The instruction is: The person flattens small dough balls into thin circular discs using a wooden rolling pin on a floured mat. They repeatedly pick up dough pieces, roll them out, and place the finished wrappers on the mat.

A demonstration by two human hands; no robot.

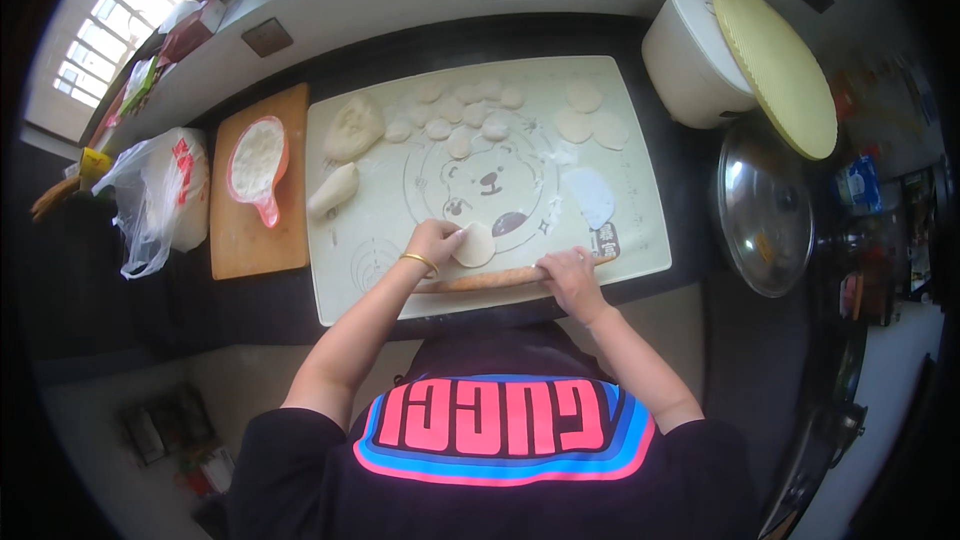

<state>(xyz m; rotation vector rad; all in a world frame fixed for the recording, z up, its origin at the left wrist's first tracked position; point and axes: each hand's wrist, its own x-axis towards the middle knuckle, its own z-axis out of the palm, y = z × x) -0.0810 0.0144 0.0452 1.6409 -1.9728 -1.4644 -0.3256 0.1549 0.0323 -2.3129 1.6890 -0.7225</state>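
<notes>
A round dough wrapper (476, 246) lies near the front of a pale pastry mat (380, 210). My left hand (437, 243), with a gold bangle at the wrist, pinches its left edge between thumb and fingers. Just in front of the wrapper a wooden rolling pin (490, 281) lies crosswise. My right hand (572, 278) is closed over the pin toward its right end. Several small dough pieces (438, 128) sit across the back of the mat. A few flat wrappers (607, 130) are at its back right. A large dough lump (354, 130) and a smaller dough roll (334, 190) rest at the left.
A wooden board (230, 250) carries a pink-rimmed bowl of flour (258, 162) on the left. Beside it stands a plastic bag (160, 200). A white scraper (590, 197) lies on the mat's right. Beyond are a white bin (690, 60), yellow round tray (775, 70) and glass lid (765, 210).
</notes>
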